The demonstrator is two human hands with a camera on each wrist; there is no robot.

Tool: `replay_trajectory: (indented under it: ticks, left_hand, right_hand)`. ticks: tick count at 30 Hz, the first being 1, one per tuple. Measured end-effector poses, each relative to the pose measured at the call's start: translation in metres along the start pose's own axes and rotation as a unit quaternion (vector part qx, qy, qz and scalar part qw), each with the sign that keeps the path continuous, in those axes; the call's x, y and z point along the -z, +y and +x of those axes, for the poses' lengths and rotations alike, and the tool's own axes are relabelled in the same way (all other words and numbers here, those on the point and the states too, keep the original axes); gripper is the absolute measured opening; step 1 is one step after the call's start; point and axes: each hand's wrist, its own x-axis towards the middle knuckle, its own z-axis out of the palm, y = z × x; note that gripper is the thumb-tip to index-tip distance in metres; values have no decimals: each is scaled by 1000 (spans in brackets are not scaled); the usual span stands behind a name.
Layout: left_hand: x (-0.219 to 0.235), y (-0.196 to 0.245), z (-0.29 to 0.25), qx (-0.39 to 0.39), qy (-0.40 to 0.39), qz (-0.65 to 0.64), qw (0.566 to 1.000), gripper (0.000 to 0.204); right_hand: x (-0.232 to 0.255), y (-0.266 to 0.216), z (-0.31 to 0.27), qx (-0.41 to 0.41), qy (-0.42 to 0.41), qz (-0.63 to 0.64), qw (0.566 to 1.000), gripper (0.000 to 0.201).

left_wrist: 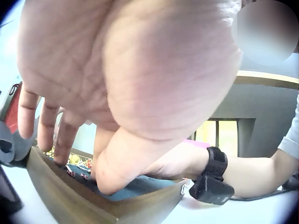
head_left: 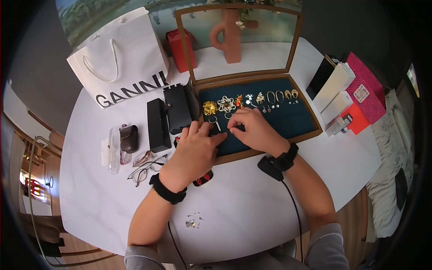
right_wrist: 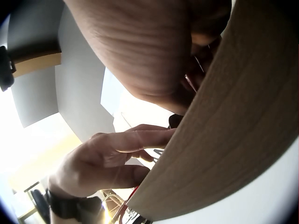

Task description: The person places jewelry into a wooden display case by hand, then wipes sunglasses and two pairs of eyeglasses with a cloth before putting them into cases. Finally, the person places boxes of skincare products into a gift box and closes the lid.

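A wooden display case [head_left: 268, 150] with a dark teal lining holds a row of jewellery, including a gold flower-like piece [head_left: 209, 108], a pearly flower brooch [head_left: 226, 104] and gold hoop earrings [head_left: 271, 96]. My left hand [head_left: 192, 150] reaches over its front left corner, fingers spread and fairly straight, fingertips down at the lining. In the left wrist view, small red-and-white pieces [left_wrist: 70, 171] lie near those fingertips. My right hand [head_left: 253, 128] is over the lining, thumb and fingers bent close together; I cannot tell what they hold. A bar-shaped earring [head_left: 217, 125] lies between the hands.
The case's glass lid [head_left: 211, 77] stands raised behind. Black boxes [head_left: 177, 108], eyeglasses [head_left: 146, 171] and a brown pouch [head_left: 129, 138] lie left, before a white paper bag [head_left: 119, 58]. Upright boxes [head_left: 335, 85] stand right. Small loose earrings [head_left: 193, 222] lie near the front.
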Motion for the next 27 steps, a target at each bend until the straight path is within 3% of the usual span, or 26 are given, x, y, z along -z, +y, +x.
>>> replay_trajectory:
  ticks: [6,9,15,27]
  left_hand:
    - [13,-11,2,-6,48,-46,998,30]
    - [14,-12,3,8,35,-51,998,32]
    - [6,-9,5,2,30,-51,998,35]
    - [-6,-9,6,-7,44,-29,999,40]
  right_hand:
    - [-6,-1,0,16,28,20,999,6]
    - [-12,-2,-2,35,22,-46,998,9]
    - [-16,-3,-1,15,25,-61,998,8]
    - [-15,-4,0,-10,25,-10,1000,14]
